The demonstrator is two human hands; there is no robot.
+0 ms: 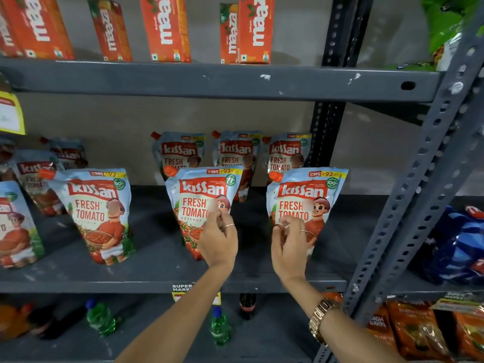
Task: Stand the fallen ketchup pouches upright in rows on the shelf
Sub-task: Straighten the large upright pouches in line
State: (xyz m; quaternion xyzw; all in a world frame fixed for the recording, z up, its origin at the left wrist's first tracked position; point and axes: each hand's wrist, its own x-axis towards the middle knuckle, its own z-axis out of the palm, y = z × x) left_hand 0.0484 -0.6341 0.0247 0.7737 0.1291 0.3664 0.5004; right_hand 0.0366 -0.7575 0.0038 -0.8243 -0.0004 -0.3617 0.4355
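Kissan ketchup pouches stand on the grey middle shelf (157, 260). The front row holds a left pouch (97, 216), a middle pouch (199, 195) and a right pouch (301, 195), all upright. Three more pouches (235, 150) stand behind them against the wall. At the far left, several pouches (34, 179) lean crowded together. My left hand (218, 239) is in front of the middle pouch with its blurred fingertips against the pouch's face. My right hand (289, 244), with a gold watch on its wrist, touches the right pouch's front the same way. Neither hand wraps around a pouch.
Maaza juice cartons (167, 27) line the shelf above. Green bottles (100, 320) and a dark bottle (247, 306) stand below. A perforated grey upright (419, 179) borders the right side, with blue packs (458, 244) and orange snack bags (419, 331) beyond it. A yellow tag (10, 113) hangs at left.
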